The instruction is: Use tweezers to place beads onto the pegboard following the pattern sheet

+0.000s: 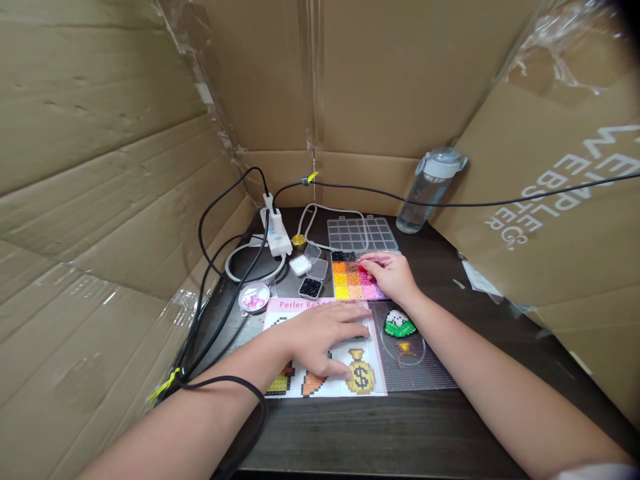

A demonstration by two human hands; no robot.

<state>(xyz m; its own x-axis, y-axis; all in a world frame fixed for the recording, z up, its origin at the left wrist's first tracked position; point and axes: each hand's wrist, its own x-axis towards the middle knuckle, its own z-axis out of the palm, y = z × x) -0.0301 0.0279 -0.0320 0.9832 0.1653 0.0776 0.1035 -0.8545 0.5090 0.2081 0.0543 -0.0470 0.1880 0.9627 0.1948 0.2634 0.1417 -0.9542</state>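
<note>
My left hand (pixel 320 337) lies with fingers spread on the printed Perler bead pattern sheet (pixel 379 383), partly covering its pictures. My right hand (pixel 391 275) is closed in a pinch over the bead box (pixel 341 292), holding slim tweezers (pixel 358 261) whose tip is near the orange and brown beads. Whether a bead is in the tip is too small to tell. Right of the sheet lies a clear pegboard (pixel 420 379). On it are a green, white and black bead piece (pixel 399 324) and a small orange and brown bead shape (pixel 404 348) within a clear ring.
Left of the bead box are a small case of black beads (pixel 311 287), a white case (pixel 300 266) and a round dish of pink and white beads (pixel 254 298). A power strip (pixel 277 233) and black cables (pixel 201 233) lie beyond. A water bottle (pixel 429 190) stands against the cardboard wall.
</note>
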